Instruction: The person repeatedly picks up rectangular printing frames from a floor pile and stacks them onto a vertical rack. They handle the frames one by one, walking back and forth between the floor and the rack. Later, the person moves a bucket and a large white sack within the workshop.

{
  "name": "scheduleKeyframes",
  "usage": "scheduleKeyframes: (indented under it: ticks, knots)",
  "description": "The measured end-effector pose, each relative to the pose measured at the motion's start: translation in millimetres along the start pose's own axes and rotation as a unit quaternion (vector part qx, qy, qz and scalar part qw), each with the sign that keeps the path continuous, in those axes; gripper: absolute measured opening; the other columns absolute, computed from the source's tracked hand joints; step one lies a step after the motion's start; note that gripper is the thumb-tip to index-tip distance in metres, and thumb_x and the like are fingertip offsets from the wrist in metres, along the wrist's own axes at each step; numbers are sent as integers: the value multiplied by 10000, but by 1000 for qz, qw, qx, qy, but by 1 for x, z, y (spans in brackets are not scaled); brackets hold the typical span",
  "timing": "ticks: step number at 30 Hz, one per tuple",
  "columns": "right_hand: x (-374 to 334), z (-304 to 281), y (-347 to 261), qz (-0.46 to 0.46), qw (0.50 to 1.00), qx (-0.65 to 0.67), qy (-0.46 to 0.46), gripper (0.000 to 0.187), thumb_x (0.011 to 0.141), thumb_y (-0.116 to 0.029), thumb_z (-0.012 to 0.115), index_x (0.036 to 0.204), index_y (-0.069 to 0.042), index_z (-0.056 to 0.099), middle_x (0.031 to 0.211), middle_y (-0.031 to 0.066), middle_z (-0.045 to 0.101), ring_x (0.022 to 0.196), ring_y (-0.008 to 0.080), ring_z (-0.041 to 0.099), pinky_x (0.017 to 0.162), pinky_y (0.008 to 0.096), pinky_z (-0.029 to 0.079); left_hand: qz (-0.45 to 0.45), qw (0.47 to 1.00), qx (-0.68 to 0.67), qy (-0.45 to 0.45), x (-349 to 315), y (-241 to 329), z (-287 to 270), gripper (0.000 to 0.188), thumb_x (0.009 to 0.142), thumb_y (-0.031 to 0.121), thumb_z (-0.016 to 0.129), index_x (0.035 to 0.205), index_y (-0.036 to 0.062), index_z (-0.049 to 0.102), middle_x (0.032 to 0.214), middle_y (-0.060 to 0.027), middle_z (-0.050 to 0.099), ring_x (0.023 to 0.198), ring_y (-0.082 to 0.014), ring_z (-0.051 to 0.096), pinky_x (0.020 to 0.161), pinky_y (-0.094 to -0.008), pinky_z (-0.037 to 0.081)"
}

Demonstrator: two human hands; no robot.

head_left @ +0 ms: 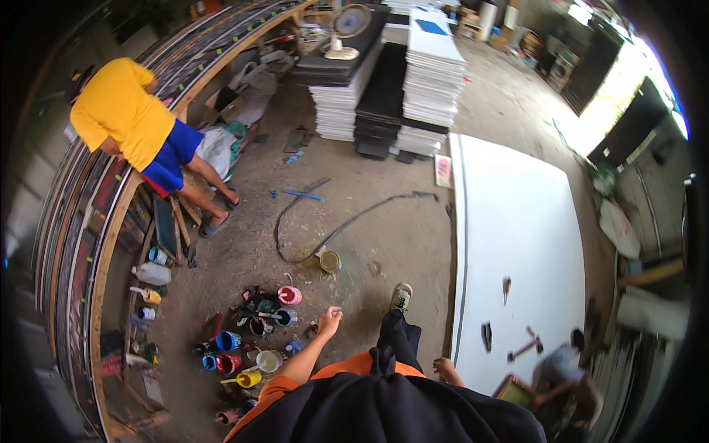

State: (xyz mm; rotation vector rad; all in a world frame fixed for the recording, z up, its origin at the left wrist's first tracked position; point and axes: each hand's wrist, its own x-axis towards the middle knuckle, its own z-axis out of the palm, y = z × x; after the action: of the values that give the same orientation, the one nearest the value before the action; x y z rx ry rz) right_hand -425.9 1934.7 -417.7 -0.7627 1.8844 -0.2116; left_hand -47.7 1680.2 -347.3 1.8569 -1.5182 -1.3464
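Note:
My left hand (330, 323) hangs over the concrete floor, fingers curled in, with nothing visible held in it. Close by on its left stands a cluster of open paint cans: a pink can (289, 295), a white can (269, 361), a yellow can (249, 379) and a blue can (228, 341), some with sticks or brush handles in them. My right hand (445, 368) shows low beside my body, near the edge of a large white sheet (517, 221); its fingers are small and partly hidden. On the sheet lie a hammer (526, 347), a dark tool (486, 337) and a screwdriver-like tool (506, 290).
A person in a yellow shirt (122, 111) leans over a long wooden-edged bench (111, 280) at left. Another person (565, 376) crouches at lower right. A black hose (354, 221) and an olive can (329, 261) lie ahead. Stacked sheets (432, 74) and a fan (350, 22) stand farther off.

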Motion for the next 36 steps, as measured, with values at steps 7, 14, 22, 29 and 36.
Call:
scheduleKeyframes:
  ticks: [7,14,22,29,36]
  knots:
    - [205,-144,-140,-79,981,-174,-24,231,753,-198,563,932,-59,611,728,77,627,611,174,619,578,299,507,-88,980,-3,181,81,19,-12,265,779,282,551,956,85,572,912,-102,614,863,-251,586,753,-347,448]
    - [352,-268,-324,-234,958,-144,81,175,758,-108,532,892,-14,593,692,79,613,579,174,606,506,294,484,-200,949,-50,237,79,23,-1,248,786,248,520,941,68,591,862,-103,612,811,-236,595,718,-328,455]
    - [426,-226,-568,-254,946,-198,-45,220,730,-170,547,883,-23,606,713,89,619,600,169,616,579,300,491,-381,807,-350,286,184,8,1,265,765,210,507,916,20,613,766,-93,614,659,-156,601,519,-279,462]
    - [561,-200,-662,-416,786,-446,-102,197,721,-201,527,851,-92,627,741,133,628,674,242,620,622,352,490,-154,849,-420,280,424,103,-110,308,752,198,535,1014,36,537,865,-109,605,739,-238,608,669,-312,482]
    - [548,-112,-827,-338,911,-192,-135,221,730,-148,561,856,32,585,724,106,604,623,176,599,540,296,521,-170,810,-524,202,532,130,-190,280,792,237,538,1052,134,542,930,-36,603,798,-171,599,665,-345,458]
